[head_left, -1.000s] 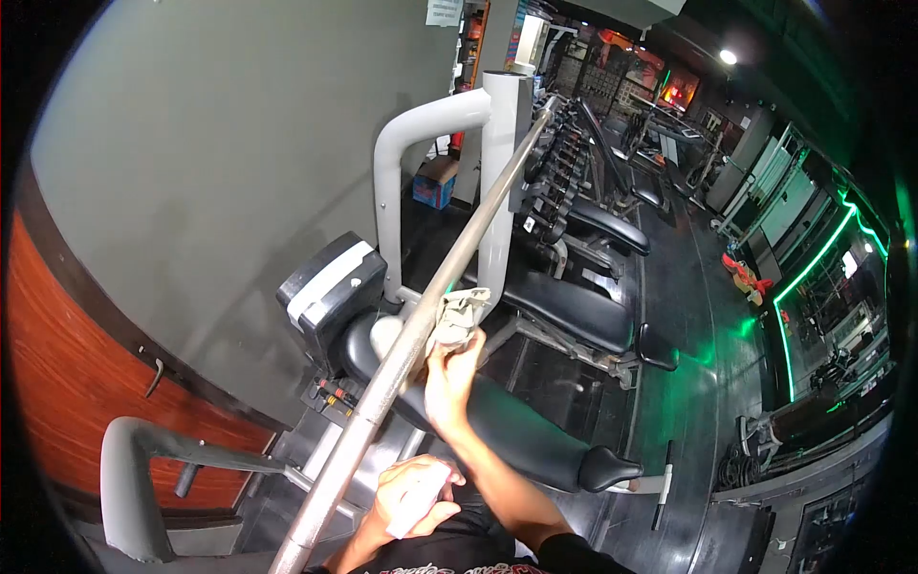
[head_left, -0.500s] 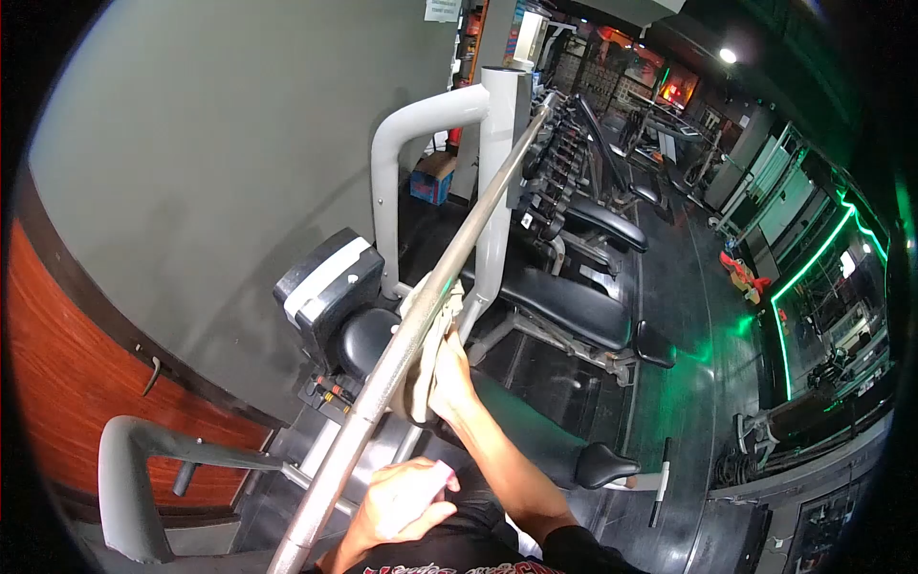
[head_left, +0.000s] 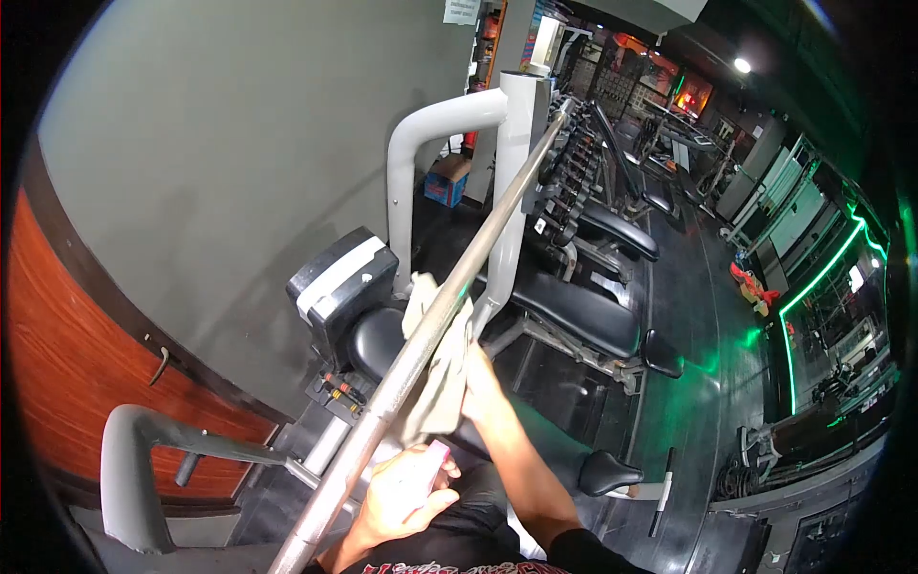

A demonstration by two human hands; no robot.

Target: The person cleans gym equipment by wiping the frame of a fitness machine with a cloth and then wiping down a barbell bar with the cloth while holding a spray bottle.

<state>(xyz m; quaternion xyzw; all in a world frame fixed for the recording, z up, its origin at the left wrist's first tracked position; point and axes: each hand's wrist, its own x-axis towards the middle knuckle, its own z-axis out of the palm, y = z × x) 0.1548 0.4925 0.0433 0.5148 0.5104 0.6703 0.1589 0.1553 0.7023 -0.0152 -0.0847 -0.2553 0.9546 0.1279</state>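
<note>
Bar: from my distant seat I follow it slantwise through the head view, from the bottom edge beside the left hand up past the white post; dull metal, worn-looking, with 1 small green glint near the cloth.
White frame: 1 upright post and 1 curved tube, both beyond the hands; the bar crosses in front of the post as I see it.
Dumbbells: a row in the background, right of the post.
Striped block: black with 1 white band, left of the bar and well apart from both hands.
Black seat: rounded padding just beside the block, partly hidden from me by the bar.
Box: blue and brown, on the floor behind the curved tube.
Cloth: pale cream, passing behind the bar and showing on both sides of it; its loose lower end hangs near the left hand.
Right hand: closed on the cloth, right of the bar, fingers mostly hidden from me.
Left hand: fingers curled around the pale item, low beside the bar.
Pale item: small, pinkish at 1 end; glare keeps me from telling what it is.
</note>
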